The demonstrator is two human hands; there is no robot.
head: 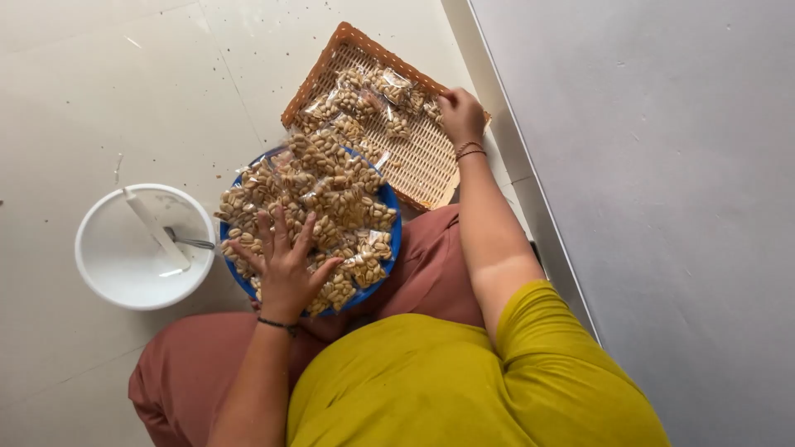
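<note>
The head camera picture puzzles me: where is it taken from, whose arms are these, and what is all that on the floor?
There is no machine here. A person sitting on a pale tiled floor wears a camera on the head, so you look straight down at their own arms and lap.

The left hand lies spread, palm down, on a heap of small clear packets of nuts piled in a blue dish by the knees. The right hand reaches out to an orange woven tray, fingers closed at a packet among the few lying there.

To the left stands a white bowl holding a metal spoon and a flat white strip. A grey wall runs along the right.
</note>
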